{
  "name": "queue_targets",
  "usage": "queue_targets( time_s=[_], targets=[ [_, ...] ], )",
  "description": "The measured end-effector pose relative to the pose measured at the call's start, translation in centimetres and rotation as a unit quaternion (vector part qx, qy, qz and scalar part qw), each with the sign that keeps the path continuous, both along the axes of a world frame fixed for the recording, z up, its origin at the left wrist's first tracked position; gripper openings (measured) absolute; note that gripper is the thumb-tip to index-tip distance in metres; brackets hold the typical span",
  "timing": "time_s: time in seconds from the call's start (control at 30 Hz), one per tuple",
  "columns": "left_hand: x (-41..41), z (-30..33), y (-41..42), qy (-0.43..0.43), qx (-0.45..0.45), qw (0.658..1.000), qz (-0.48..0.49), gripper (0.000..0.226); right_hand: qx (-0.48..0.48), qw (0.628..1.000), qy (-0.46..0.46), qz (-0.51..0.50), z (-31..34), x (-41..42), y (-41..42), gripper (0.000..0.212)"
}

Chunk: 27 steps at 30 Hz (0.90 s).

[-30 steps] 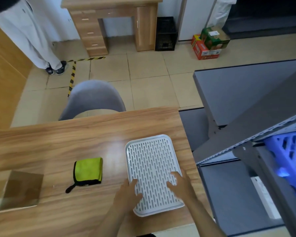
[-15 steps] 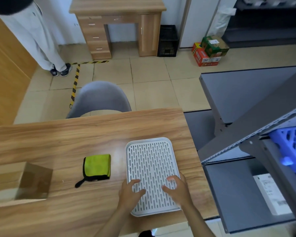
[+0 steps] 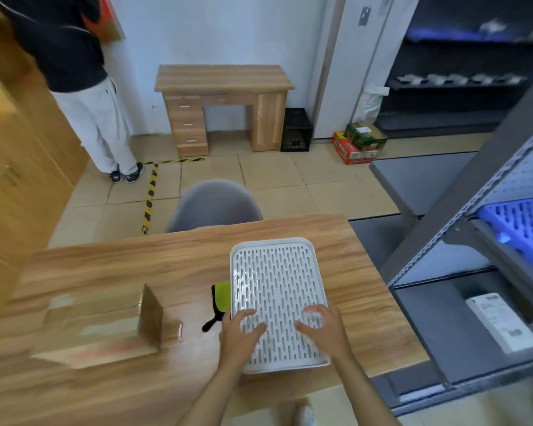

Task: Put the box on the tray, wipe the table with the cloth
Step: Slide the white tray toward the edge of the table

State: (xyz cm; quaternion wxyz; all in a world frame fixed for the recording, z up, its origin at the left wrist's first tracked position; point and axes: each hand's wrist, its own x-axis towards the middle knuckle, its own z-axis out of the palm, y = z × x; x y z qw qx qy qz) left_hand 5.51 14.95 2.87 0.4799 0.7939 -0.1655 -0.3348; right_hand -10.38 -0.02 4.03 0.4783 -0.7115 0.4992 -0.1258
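Observation:
A white slotted tray point(image 3: 277, 281) lies on the right part of the wooden table point(image 3: 166, 265). My left hand point(image 3: 239, 335) and my right hand point(image 3: 320, 329) hold its near end, fingers spread on top. The tray's left edge covers the right part of a green cloth point(image 3: 222, 296) with black trim; only a strip of the cloth and its black loop show. A brown cardboard box point(image 3: 105, 330), blurred, stands on the table to the left of the cloth, apart from the tray.
A grey chair point(image 3: 214, 204) is tucked at the table's far side. A grey metal rack point(image 3: 474, 210) with a blue crate point(image 3: 523, 222) stands close on the right. A person point(image 3: 83, 103) stands at the far left by a wooden desk point(image 3: 225, 106).
The tray has shifted left with both hands on it and now overlaps the cloth. The view has swung up and left, bringing the whole box into sight.

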Motion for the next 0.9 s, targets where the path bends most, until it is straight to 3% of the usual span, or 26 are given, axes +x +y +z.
queue_targets(
  time_s=[0.13, 0.6, 0.73, 0.9],
  targets=[
    [2.9, 3.6, 5.5, -0.038, -0.051, 0.997, 0.048, 0.029, -0.031, 0.999, -0.026, 0.024, 4.6, 3.7, 5.5, 0.032],
    [12.7, 15.1, 20.4, -0.176, -0.082, 0.962, 0.194, 0.054, -0.061, 0.974, -0.173, 0.135, 14.8, 17.3, 17.8, 0.034],
    [15.1, 16.9, 24.6, -0.194, -0.081, 0.946, 0.247, 0.065, -0.065, 0.962, -0.193, 0.18, 15.5, 21.7, 21.2, 0.049],
    [17.6, 17.2, 31.1, -0.213, -0.057, 0.922, 0.318, 0.073, -0.033, 0.949, -0.199, 0.241, 14.6, 27.2, 26.4, 0.086]
  ],
)
